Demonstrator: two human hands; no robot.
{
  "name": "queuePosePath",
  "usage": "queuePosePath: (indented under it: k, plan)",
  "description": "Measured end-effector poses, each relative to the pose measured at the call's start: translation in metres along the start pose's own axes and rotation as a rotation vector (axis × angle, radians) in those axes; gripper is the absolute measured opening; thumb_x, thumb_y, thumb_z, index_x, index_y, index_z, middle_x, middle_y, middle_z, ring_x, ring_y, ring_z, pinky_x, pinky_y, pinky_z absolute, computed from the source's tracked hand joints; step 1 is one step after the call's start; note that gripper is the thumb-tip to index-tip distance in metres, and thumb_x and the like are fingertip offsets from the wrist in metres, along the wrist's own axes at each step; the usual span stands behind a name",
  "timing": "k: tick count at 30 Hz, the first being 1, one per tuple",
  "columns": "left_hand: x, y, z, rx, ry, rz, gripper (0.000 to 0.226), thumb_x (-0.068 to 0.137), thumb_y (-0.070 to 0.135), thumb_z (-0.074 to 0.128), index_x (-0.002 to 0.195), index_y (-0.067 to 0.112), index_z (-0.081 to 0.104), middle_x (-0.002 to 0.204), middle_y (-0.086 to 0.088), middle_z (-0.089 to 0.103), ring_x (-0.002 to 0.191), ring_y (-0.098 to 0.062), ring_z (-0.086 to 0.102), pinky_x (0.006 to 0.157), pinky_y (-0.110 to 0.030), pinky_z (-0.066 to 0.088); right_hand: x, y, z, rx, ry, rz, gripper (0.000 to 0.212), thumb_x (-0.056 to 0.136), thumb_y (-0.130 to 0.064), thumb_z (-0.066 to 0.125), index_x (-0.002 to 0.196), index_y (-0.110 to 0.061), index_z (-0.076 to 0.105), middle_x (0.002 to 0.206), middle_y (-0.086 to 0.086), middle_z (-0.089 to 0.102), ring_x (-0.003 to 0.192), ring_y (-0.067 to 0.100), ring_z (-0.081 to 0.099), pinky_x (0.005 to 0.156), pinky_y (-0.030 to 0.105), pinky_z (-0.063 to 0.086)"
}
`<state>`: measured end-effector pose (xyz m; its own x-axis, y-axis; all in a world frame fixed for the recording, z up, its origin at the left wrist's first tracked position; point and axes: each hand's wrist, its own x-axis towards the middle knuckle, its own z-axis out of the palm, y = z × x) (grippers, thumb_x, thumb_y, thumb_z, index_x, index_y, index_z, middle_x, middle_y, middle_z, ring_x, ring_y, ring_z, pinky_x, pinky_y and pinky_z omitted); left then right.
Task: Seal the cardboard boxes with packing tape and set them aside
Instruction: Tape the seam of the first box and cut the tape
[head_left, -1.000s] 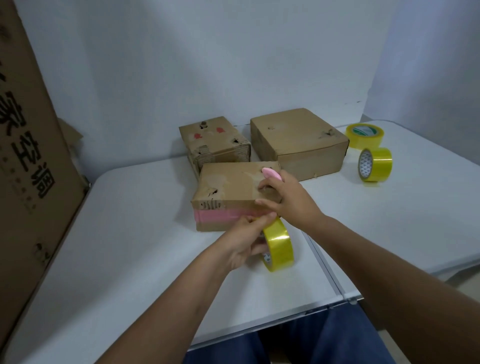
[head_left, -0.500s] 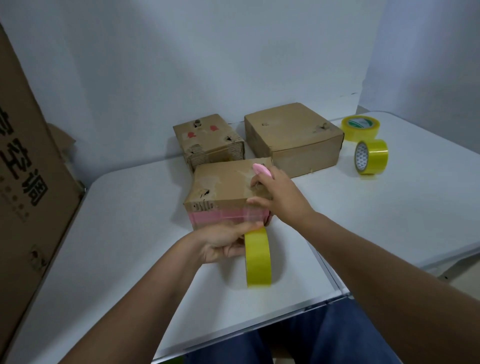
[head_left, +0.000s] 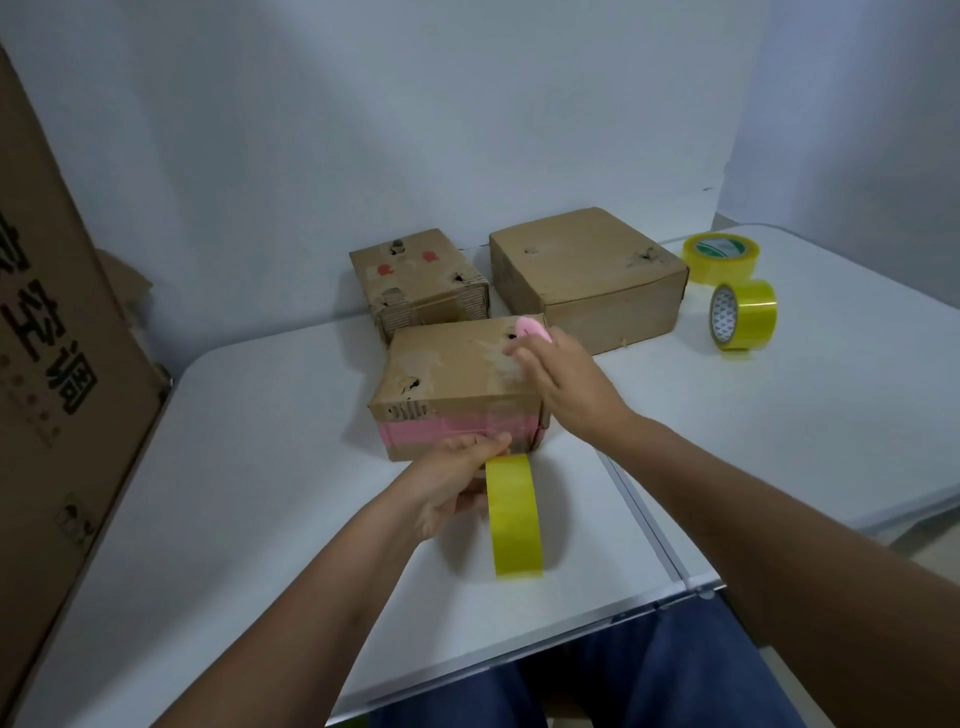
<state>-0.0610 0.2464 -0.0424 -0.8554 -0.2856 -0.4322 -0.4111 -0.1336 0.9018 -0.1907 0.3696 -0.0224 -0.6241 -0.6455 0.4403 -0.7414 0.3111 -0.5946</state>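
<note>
left hand (head_left: 452, 486) grips tape roll (head_left: 514, 514); right hand (head_left: 566, 387) seemingly presses box (head_left: 457, 374).

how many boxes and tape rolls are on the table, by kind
closed cardboard boxes: 3, the near box, the back left box, the back right box
yellow tape rolls: 3, the held roll, the standing roll, the flat roll
total: 6

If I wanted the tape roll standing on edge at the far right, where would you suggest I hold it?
Pinch the standing tape roll across its two flat faces, coming down from above. It stands on edge on the white table, so the top of the rim is exposed, with nothing touching it.
</note>
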Motion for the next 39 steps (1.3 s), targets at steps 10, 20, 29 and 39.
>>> queuePosePath:
  k: [10,20,29,39]
  plan:
    - [-0.002,-0.005,0.004,-0.029,0.031,0.005,0.027,0.093,0.031,0.065,0.111,0.011,0.065,0.082,-0.005,0.068,0.077,-0.022,0.061,0.084,-0.039,0.047,-0.011,-0.013,-0.03,-0.037,-0.132,0.116,0.025,0.1,-0.02,0.044,0.123,-0.014,0.052,0.098,0.01,0.063,0.084,0.024,0.053,0.063,0.033,0.031]
    - [-0.005,-0.005,0.005,-0.041,0.043,-0.004,0.037,0.093,0.027,0.065,0.12,0.001,0.064,0.09,-0.009,0.068,0.083,-0.024,0.061,0.085,-0.041,0.047,-0.016,-0.023,-0.027,-0.334,-0.419,-0.082,0.023,0.1,-0.022,0.046,0.106,-0.013,0.066,0.098,0.003,0.061,0.1,0.021,0.047,0.082,0.019,0.027]
    - [-0.007,-0.002,0.006,-0.029,0.009,0.019,0.017,0.089,0.029,0.068,0.097,0.015,0.07,0.086,-0.007,0.067,0.081,-0.022,0.061,0.084,-0.038,0.048,-0.006,-0.029,-0.02,-0.523,-0.507,-0.054,0.028,0.094,-0.036,0.038,0.098,-0.021,0.061,0.09,0.002,0.064,0.094,0.026,0.043,0.095,0.041,0.043]
    - [-0.009,0.001,0.004,-0.003,-0.016,0.022,0.015,0.088,0.028,0.07,0.084,0.015,0.061,0.073,-0.005,0.062,0.062,-0.017,0.058,0.062,-0.03,0.047,-0.003,-0.037,-0.028,-0.583,-0.582,-0.057,0.034,0.1,-0.025,0.035,0.094,-0.014,0.067,0.091,0.003,0.058,0.096,0.027,0.047,0.094,0.034,0.038]
